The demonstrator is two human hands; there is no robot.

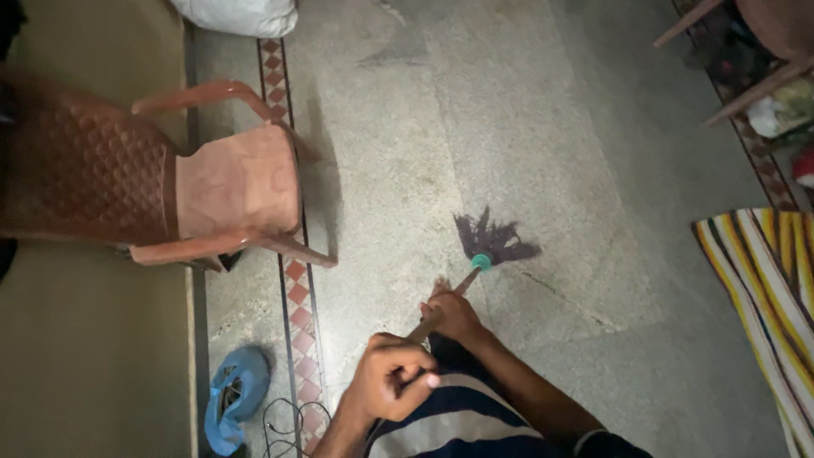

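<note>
Both hands, left hand (392,383) high and right hand (452,315) lower, clamp the mop handle (441,307), probably for leverage, pressing its dark mop head (494,239) onto the stone floor (543,127).

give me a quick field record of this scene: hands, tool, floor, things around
left hand: fist closed round the upper mop handle
right hand: closed round the handle lower down
mop: dark strands spread on the floor, teal collar
floor: speckled stone with a patterned tile strip
chair: brown plastic, left of the mop
blue bag: on the floor by a cable
</note>
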